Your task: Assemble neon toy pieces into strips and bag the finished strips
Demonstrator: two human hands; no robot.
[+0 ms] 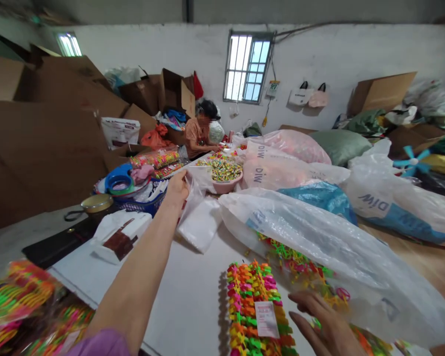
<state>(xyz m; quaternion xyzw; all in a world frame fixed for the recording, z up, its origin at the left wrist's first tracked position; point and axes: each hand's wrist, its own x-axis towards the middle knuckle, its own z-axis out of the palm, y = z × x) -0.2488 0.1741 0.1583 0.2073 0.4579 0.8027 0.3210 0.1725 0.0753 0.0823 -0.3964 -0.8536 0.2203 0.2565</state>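
My left hand (177, 190) is stretched far out over the white table (185, 291), fingers closed on a clear plastic bag (198, 198) lifted off a flat stack of such bags (200, 225). My right hand (324, 324) rests low at the near edge with fingers spread, next to a row of bright plastic toys (254, 309) bearing a small paper label. A large clear sack (319, 247) with more of these toys lies just past that hand.
A seated person (198, 133) works at the far end behind a pink bowl of coloured pieces (224, 173). Cardboard boxes (59, 123) rise on the left. Filled plastic sacks (292, 163) crowd the right. A blue basket (141, 200) and a black pouch (59, 244) lie left.
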